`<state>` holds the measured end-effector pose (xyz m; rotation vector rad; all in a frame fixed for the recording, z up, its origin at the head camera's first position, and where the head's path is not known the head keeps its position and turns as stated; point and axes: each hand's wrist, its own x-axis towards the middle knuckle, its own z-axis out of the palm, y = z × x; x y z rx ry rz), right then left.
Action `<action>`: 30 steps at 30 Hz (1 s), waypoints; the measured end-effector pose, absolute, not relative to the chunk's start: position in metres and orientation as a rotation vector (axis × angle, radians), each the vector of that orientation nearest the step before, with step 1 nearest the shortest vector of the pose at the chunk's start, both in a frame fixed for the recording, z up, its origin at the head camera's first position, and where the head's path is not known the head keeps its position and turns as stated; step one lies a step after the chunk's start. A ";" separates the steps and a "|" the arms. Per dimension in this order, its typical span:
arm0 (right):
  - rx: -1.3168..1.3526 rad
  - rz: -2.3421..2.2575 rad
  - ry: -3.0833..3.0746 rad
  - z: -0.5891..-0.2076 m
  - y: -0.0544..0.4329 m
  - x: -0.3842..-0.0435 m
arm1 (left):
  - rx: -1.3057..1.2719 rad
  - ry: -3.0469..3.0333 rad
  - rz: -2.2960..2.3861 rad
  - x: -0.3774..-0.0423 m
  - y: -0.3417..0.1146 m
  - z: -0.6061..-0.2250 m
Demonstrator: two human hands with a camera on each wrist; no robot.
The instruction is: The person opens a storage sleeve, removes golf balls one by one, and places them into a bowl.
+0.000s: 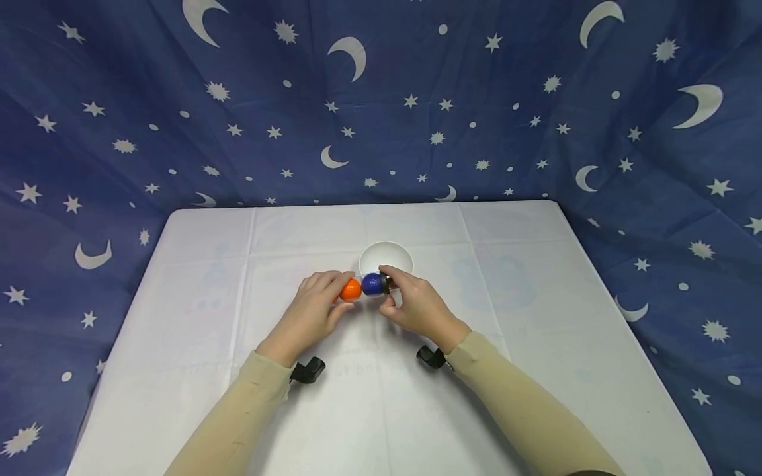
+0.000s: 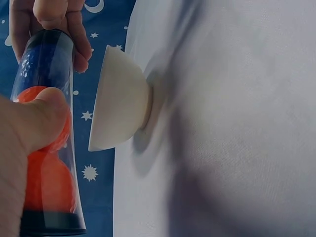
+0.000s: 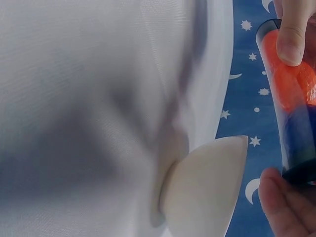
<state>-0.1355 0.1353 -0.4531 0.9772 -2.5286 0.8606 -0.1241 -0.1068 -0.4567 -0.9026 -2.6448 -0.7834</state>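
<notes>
Both hands hold a clear tube (image 1: 360, 287) with dark end caps, raised above the table. Inside it sit orange balls (image 2: 52, 182) and a blue ball (image 1: 372, 283). My left hand (image 1: 309, 309) grips the left, orange part, its thumb (image 2: 53, 106) lying along the clear wall in the left wrist view. At the other end, my right hand (image 1: 424, 305) pinches around the dark cap (image 1: 384, 283) beside the blue ball. The right wrist view shows its fingers (image 3: 281, 207) touching that cap (image 3: 301, 173). Part of the tube is hidden by fingers.
A white bowl (image 1: 386, 256) stands on the table just beyond the tube, its near side partly covered by the hands and tube. White cloth (image 1: 369, 396) covers the table. Dark blue curtain (image 1: 393, 132) with moons and stars hangs behind and at the sides.
</notes>
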 end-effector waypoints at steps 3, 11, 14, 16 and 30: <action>0.968 0.834 -2.530 -0.453 0.134 -0.136 | -0.903 -2.649 -0.797 -0.124 -0.106 -0.458; 0.925 0.795 -2.592 -0.451 0.135 -0.136 | -0.903 -2.678 -0.856 -0.124 -0.102 -0.461; 0.921 0.847 -2.609 -0.451 0.137 -0.136 | -0.902 -2.688 -0.865 -0.124 -0.103 -0.461; 0.914 0.955 -2.627 -0.452 0.139 -0.135 | -0.893 -2.689 -0.871 -0.124 -0.104 -0.461; 0.693 1.777 -2.608 -0.460 0.147 -0.138 | -0.869 -2.599 -0.837 -0.126 -0.108 -0.454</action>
